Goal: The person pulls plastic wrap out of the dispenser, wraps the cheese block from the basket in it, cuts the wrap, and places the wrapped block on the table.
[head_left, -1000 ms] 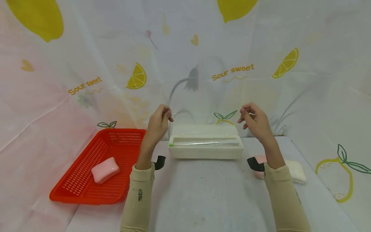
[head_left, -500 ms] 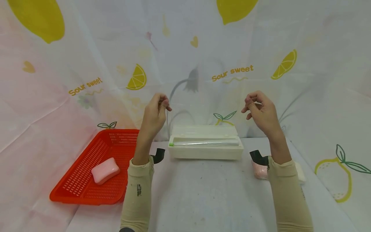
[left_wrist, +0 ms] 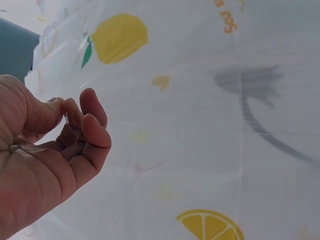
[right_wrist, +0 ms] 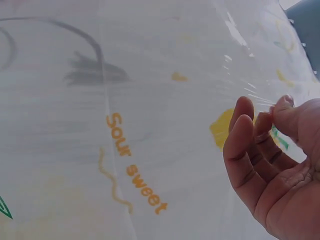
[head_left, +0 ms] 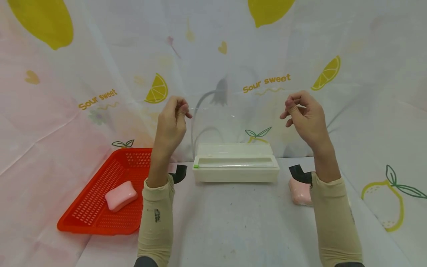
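Backdrop (head_left: 213, 48): pale sheet with lemon prints (head_left: 40, 24) and "Sour sweet" lettering (head_left: 267, 83), behind a white-covered table (head_left: 230, 222).
Left hand (head_left: 171, 124): raised, pinching clear film (head_left: 233, 116).
Right hand (head_left: 308, 118): raised, well apart from the left, pinching the same film.
Film span: stretched between both hands, see-through, showing mainly as glints.
White box (head_left: 236, 175): on the table, lid (head_left: 235, 149) raised at the back, film roll (head_left: 237, 163) inside.
Red basket (head_left: 96, 230): left of the box, a pink bar (head_left: 121, 196) in it.
Right sleeve (head_left: 335, 218): partly hides a pink block (head_left: 300, 193).
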`<state>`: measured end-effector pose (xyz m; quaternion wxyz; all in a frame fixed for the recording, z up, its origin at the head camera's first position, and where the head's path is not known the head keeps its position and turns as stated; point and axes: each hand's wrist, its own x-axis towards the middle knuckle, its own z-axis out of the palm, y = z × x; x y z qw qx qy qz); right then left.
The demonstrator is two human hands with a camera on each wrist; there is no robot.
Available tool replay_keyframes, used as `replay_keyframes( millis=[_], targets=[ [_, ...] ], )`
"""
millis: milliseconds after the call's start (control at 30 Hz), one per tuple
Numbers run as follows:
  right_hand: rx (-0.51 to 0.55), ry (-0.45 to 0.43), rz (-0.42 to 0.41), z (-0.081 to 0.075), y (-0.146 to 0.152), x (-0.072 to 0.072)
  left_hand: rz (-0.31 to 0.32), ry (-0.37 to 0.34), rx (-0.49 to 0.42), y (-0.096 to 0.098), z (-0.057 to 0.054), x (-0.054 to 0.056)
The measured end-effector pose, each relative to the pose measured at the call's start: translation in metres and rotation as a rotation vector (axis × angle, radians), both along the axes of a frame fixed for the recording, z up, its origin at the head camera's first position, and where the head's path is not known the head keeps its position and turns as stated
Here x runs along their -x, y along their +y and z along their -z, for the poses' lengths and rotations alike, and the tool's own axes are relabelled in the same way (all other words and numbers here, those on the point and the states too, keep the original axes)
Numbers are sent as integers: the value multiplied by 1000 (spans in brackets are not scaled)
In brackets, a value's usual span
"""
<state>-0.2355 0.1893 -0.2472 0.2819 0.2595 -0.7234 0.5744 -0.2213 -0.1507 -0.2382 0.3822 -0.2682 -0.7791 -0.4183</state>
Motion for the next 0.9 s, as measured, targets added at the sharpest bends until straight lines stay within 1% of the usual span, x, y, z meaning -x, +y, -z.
replay_keyframes(
  millis=[100, 167, 233, 333, 400, 500, 600, 667, 800, 900],
  targets=[
    [12, 27, -3, -6, 2, 3, -23, 0, -2, -1, -8, -6],
    [19, 34, -7, -10, 3, 3, -29, 2, -10, -1, -11, -10],
    [26, 40, -18, -14, 3, 2, -30, 20, -15, -1, -14, -14],
    [49, 50, -39, -20, 2, -2, -32, 58, -13, -1, -18, -20],
    [53, 75, -32, -22, 2, -6, -41, 86, -1, 0, -20, -25],
    [55, 121, -7, -23, 1, -13, -62, 102, 32, 1, -22, -33],
    [31, 182, 32, -23, 0, -22, -89, 117, 88, -1, -22, -41],
    [6, 208, 57, -22, 0, -29, -106, 130, 132, -3, -20, -46],
    [-32, 218, 109, -19, -2, -44, -137, 177, 188, -6, -16, -55],
    [-69, 215, 147, -18, -1, -56, -147, 212, 194, -8, -12, -62]
  ],
)
